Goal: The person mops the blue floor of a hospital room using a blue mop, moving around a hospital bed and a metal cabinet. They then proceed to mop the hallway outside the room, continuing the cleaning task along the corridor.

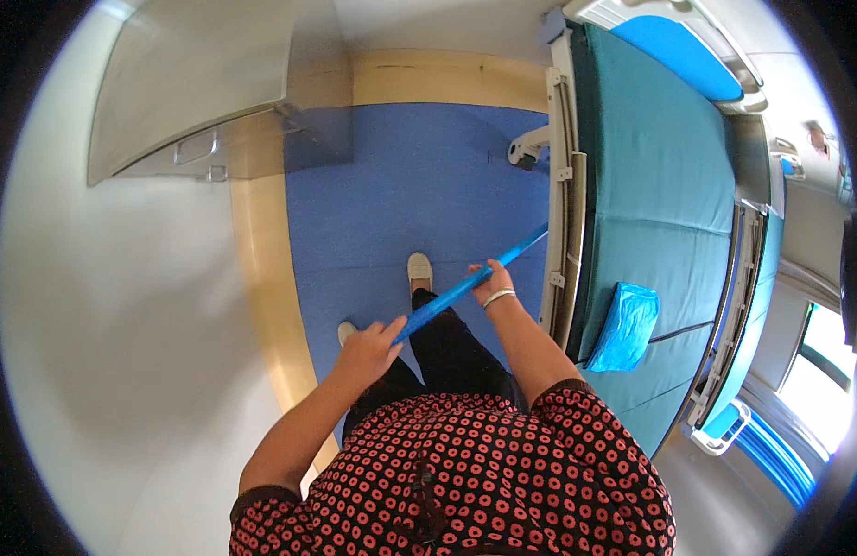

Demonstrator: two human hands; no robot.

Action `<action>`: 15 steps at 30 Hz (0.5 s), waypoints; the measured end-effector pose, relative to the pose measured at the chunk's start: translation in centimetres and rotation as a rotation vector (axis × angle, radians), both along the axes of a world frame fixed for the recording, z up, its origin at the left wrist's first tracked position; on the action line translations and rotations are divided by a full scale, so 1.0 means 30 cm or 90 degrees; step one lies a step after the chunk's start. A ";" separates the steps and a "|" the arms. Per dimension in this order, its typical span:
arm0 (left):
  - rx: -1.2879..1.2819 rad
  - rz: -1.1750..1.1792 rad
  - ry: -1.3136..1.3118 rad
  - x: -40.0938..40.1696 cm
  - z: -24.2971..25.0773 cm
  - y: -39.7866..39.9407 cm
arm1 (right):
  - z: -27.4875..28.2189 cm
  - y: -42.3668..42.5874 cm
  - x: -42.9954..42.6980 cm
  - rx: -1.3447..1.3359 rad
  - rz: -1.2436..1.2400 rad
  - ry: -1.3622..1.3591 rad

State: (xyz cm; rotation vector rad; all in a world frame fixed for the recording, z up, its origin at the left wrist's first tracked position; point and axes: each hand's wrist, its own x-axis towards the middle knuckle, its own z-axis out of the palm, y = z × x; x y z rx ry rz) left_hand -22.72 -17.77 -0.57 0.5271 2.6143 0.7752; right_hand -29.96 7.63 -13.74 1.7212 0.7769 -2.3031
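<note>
A long blue handle (445, 300) runs slantwise across the front of my body. My left hand (369, 354) is closed round its near end, in front of my thigh. Farther along, my right hand (494, 283) grips the same handle; a silver bangle sits on that wrist. Beyond the right hand the handle passes below the side rail (564, 208) of a hospital bed, where its far end is hidden. What is fixed to that end cannot be seen. On the bed's dark green mattress (654, 174) lies a folded blue plastic packet (624, 326).
Blue flooring (414, 187) with a yellow skirting (442, 76) surrounds my feet. A bed caster (525, 151) stands at the bed's far corner. To the left, a metal-looking cabinet (199, 83) juts from the wall. A second bed (744, 299) is on the right, near a bright window (821, 368).
</note>
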 end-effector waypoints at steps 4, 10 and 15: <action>0.033 -0.024 0.022 -0.264 -0.163 0.193 | 0.048 -0.033 -0.036 -0.050 0.151 0.092; 0.042 -0.095 0.047 -0.567 -0.328 0.292 | -0.007 -0.091 0.061 -0.041 0.202 -0.015; -0.115 -0.151 -0.046 -0.586 -0.343 0.400 | -0.094 0.050 0.126 0.002 0.148 -0.073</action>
